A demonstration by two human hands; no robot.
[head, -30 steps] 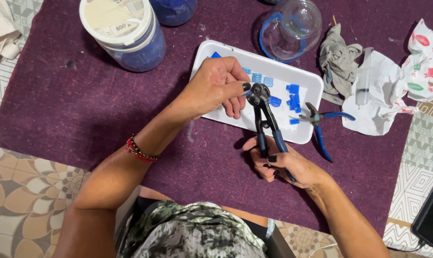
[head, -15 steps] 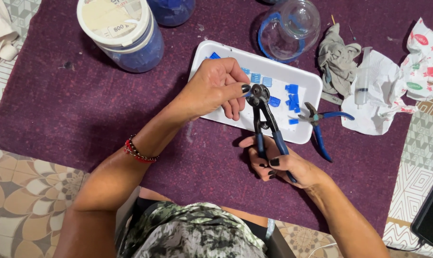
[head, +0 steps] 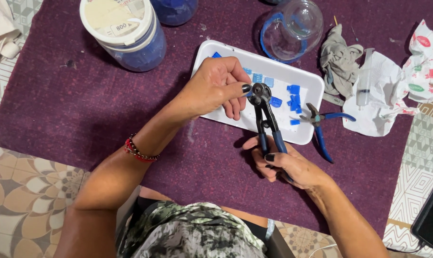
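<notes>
My right hand point(head: 293, 167) is clenched round the blue handles of the wheeled tile nippers point(head: 266, 117), long axis running up and away, head pointing at the white tray point(head: 307, 83). My left hand point(head: 216, 88) pinches a small blue tile piece point(head: 249, 94) right at the nipper wheels, wrist bent, fingers curled. More blue tile pieces point(head: 293, 95) lie in the tray; blue-handled pliers point(head: 324, 124) lean on its right edge. Open purple tabletop point(head: 59, 105) to my left.

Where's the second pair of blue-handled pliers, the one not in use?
In the head view, the spare pliers lie right of centre on the purple cloth, head resting on the white tray's right edge.
</notes>
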